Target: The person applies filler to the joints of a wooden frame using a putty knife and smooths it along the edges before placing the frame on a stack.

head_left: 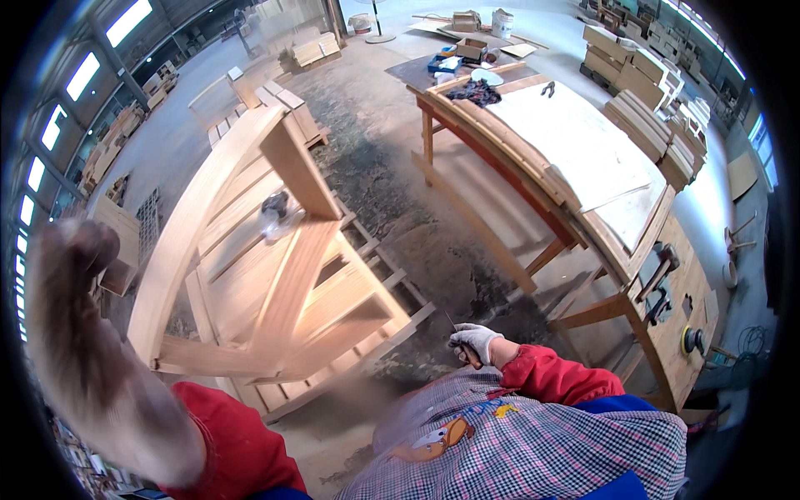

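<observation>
My right hand (pixel 473 340), in a white glove, is closed around a hand tool (pixel 470 358) with a brown handle and a thin metal shaft, close to my checked apron. Raised at the far left, my left hand (pixel 79 258) is smeared by motion, and whether it holds anything cannot be made out. Between the hands stands a pale wooden frame (pixel 196 196) with a curved rail and a slanted brace (pixel 287 279). A clear plastic bag (pixel 279 218) with something dark in it lies inside the frame. Slatted boards (pixel 350 271) lie beneath.
To the right is a long workbench (pixel 542 187) with white sheets (pixel 575 137), dark cloth (pixel 475 92) and small boxes. Its near end carries a hammer (pixel 662 267) and a round black-and-yellow tool (pixel 692 340). Stacked boards (pixel 637 67) stand beyond. A dark, stained floor strip (pixel 375 175) runs between frame and bench.
</observation>
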The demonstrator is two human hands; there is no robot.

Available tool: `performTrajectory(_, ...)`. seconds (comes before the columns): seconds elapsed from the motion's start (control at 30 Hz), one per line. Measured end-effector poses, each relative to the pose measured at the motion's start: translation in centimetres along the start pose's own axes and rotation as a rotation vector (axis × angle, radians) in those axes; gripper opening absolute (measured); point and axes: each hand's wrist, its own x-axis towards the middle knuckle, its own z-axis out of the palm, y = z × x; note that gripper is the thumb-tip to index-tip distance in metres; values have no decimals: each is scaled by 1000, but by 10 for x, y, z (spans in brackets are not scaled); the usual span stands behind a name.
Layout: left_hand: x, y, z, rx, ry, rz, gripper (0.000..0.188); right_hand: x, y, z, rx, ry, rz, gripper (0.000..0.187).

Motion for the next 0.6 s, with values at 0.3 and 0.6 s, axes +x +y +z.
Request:
performTrajectory(0.3,41,23,99,28,-136,-106,38,-47,-88,-140,100,73,-174,20)
performTrajectory(0.6,45,-11,72,193,-141,-281,37,-96,-118,-179,116,134,-254,7)
